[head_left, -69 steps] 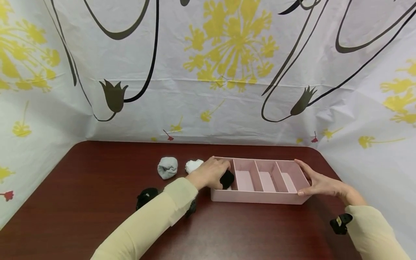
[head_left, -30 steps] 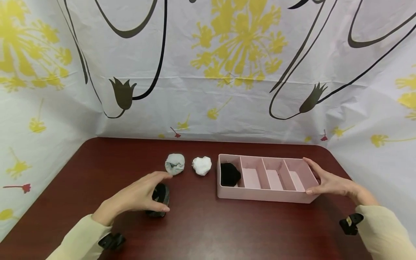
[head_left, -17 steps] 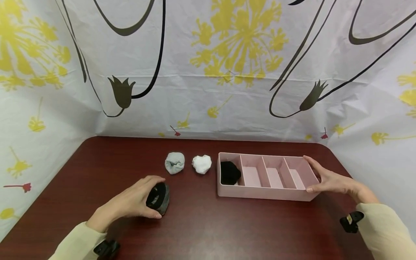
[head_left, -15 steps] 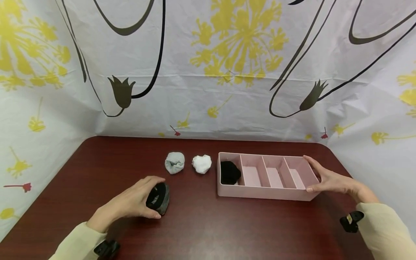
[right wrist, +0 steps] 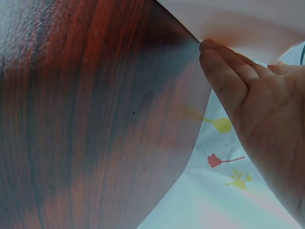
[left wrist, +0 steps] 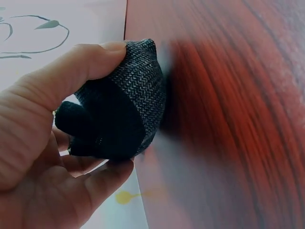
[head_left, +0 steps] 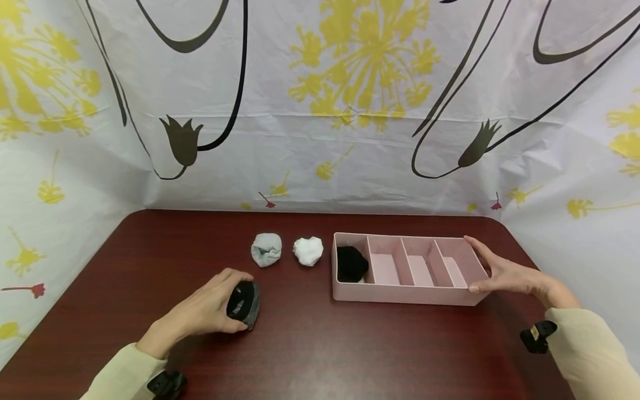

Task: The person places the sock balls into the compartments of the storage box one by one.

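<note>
My left hand (head_left: 207,308) pinches a rolled black and grey sock (left wrist: 143,86) between thumb and fingers, close over the tabletop at the left. The left wrist view shows its ribbed grey knit and black folded part. My right hand (head_left: 507,278) grips the right end of a pink divided box (head_left: 400,294), thumb at the near corner and fingers at the far one. A black rolled sock (head_left: 352,264) lies in the box's leftmost compartment; the other compartments hold nothing. Left of the box lie a white rolled sock (head_left: 308,251) and a light grey rolled sock (head_left: 266,249).
The dark red wooden table (head_left: 320,344) has rounded far corners. A white patterned sheet (head_left: 280,161) hangs behind it and along both sides. Black wrist cameras sit on both cuffs.
My left hand has let go of the black sock in the leftmost compartment, moved left and nearer, and taken hold of the black and grey sock. My right hand stays on the box.
</note>
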`<state>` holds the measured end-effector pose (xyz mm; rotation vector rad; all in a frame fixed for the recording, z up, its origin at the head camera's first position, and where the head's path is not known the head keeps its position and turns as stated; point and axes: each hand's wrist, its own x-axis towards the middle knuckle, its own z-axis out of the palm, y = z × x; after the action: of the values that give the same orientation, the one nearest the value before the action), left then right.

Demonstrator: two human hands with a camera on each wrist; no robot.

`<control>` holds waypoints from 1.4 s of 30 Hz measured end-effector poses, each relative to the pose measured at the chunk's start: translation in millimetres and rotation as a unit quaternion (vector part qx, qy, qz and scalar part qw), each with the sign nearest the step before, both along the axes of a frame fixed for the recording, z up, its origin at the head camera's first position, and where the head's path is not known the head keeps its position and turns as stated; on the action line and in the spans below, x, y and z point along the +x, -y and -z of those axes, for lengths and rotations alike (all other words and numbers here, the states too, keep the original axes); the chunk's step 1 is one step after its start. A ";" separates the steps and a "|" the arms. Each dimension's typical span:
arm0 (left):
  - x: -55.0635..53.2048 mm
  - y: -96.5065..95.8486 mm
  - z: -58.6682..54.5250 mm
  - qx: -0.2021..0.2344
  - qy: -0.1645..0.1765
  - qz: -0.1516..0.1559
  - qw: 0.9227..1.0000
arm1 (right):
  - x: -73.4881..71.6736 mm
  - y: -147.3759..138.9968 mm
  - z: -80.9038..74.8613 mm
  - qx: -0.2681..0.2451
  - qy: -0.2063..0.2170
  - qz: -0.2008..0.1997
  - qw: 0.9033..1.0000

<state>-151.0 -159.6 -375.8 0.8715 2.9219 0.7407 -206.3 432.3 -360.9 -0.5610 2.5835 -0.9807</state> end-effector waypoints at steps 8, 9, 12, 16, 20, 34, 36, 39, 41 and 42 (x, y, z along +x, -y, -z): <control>-5.4 -12.7 -5.8 0.036 0.003 -0.004 0.999 | 0.3 1.7 -1.9 -0.003 -0.006 -0.001 1.000; -6.9 -16.0 -7.3 0.043 0.002 -0.007 0.999 | 0.3 1.8 -1.9 -0.003 -0.004 -0.001 1.000; -12.2 -29.3 -13.3 0.072 -0.002 -0.017 0.997 | 0.7 1.8 -1.6 -0.001 0.000 0.002 1.000; -21.2 -54.8 -24.5 0.117 -0.009 -0.024 0.993 | 1.5 1.3 -3.1 -0.007 0.007 0.005 1.000; -32.4 -85.2 -33.5 0.149 -0.001 -0.025 0.989 | 2.9 1.2 -2.6 -0.015 0.011 0.005 1.000; -60.1 -177.4 -37.2 0.163 0.024 0.014 0.986 | 2.4 2.9 -2.2 -0.022 0.024 0.005 0.999; -62.4 -188.3 -36.6 0.159 0.018 0.020 0.987 | 2.8 2.4 -2.2 -0.023 0.023 0.004 0.999; -64.9 -203.3 -36.1 0.149 0.009 0.027 0.988 | 3.6 1.8 -2.5 -0.024 0.019 0.003 1.000; -65.7 -211.5 -35.6 0.137 0.002 0.032 0.990 | 4.0 1.8 -2.6 -0.027 0.019 0.003 0.999; -66.1 -215.3 -35.4 0.132 -0.002 0.035 0.991 | 4.1 1.8 -2.5 -0.028 0.019 0.003 0.999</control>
<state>-217.1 55.7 -340.4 0.9882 2.8207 1.1381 -202.2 430.5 -358.4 -0.5439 2.5330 -1.0591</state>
